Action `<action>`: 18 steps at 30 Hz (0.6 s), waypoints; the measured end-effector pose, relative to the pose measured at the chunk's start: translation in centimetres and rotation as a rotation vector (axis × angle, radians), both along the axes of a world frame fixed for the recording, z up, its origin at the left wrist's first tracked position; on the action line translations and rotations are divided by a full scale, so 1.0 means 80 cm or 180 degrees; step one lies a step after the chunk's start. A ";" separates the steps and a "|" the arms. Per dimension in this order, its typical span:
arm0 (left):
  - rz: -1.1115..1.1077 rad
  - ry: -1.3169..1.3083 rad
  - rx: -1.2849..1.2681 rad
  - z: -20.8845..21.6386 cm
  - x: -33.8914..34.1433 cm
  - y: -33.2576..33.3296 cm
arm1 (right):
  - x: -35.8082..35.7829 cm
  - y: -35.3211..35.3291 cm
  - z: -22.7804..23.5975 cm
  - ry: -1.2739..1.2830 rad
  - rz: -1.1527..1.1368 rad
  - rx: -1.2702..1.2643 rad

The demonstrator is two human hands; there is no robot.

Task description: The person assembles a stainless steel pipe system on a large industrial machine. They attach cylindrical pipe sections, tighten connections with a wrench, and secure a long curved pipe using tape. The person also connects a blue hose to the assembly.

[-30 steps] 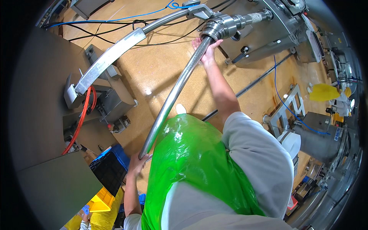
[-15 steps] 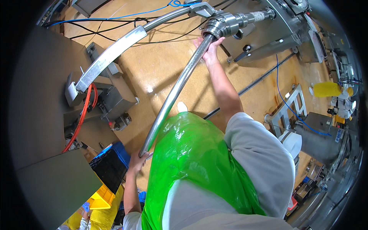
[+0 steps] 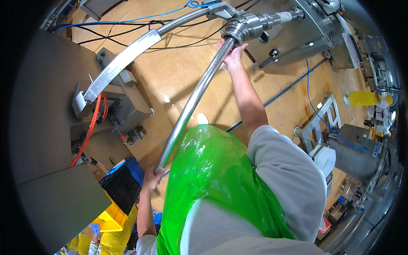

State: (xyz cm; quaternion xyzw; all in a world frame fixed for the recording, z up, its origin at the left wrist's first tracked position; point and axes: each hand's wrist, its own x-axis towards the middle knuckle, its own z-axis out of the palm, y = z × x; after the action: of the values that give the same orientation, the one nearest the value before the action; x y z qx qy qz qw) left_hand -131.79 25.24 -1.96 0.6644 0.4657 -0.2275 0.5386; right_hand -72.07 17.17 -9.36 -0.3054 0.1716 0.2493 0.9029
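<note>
A long, shiny metal pipe (image 3: 196, 98) slants from a steel coupling (image 3: 242, 30) at the top down to the lower left. At the pipe's lower end, my left hand (image 3: 151, 178) is closed around it. My right hand (image 3: 233, 56) cradles the upper end from beneath, just below the coupling; its thumb shows on the right, its fingertips on the left, and the rest of the fingers are partly hidden behind the pipe. From the coupling a curved metal pipe (image 3: 182, 21) runs left into a pale sleeve-like cover (image 3: 123, 63).
A steel machine (image 3: 284, 46) stands at upper right, a large steel cabinet (image 3: 46, 106) at left. Cables (image 3: 127, 25) cross the floor at the top. A black crate (image 3: 121, 191) and yellow bin (image 3: 111, 216) are lower left, near a blue-gloved person. Another person in yellow (image 3: 363, 98) is far right.
My right hand's fingers have drawn in closer to the pipe below the coupling. My left hand and the pipe have barely shifted. The people at far right and lower left have moved slightly.
</note>
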 end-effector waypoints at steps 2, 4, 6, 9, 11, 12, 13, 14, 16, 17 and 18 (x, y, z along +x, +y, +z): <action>-0.0034 -0.0057 -0.0007 -0.001 0.000 0.001 | -0.005 0.000 0.003 -0.0201 -0.0163 -0.0248; -0.0010 -0.0061 -0.0011 0.002 0.003 -0.001 | -0.023 0.001 0.013 -0.0275 -0.0264 -0.0230; -0.0006 -0.0035 -0.0017 0.009 0.009 -0.004 | -0.035 -0.001 0.020 -0.0380 -0.0397 -0.0556; 0.0007 0.0082 -0.0031 0.011 0.013 -0.006 | -0.033 -0.013 -0.015 -0.1250 -0.0550 -0.1132; -0.0008 0.0146 -0.0043 0.009 0.011 -0.006 | -0.032 -0.016 -0.022 -0.1437 -0.0881 -0.1103; -0.0016 0.0178 -0.0049 0.007 0.010 -0.007 | -0.032 -0.017 -0.025 -0.1535 -0.1002 -0.1151; -0.0016 0.0172 -0.0055 0.005 0.008 -0.007 | -0.034 -0.017 -0.029 -0.1633 -0.1125 -0.1200; -0.0019 0.0178 -0.0061 0.003 0.006 -0.006 | -0.037 -0.016 -0.030 -0.1720 -0.1248 -0.1251; -0.0024 0.0172 -0.0066 0.001 0.003 -0.006 | -0.038 -0.013 -0.029 -0.1892 -0.1578 -0.1250; -0.0021 0.0162 -0.0063 0.000 0.003 -0.006 | -0.039 -0.011 -0.026 -0.1976 -0.1741 -0.1248; -0.0017 0.0153 -0.0061 0.000 0.004 -0.005 | -0.041 -0.013 -0.023 -0.2030 -0.1746 -0.1610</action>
State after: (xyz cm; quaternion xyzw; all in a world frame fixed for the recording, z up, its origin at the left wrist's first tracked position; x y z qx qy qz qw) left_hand -131.51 24.81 -1.92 0.6548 0.4745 -0.2492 0.5329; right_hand -75.38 16.16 -11.19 -0.5198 0.0158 -0.1532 0.8403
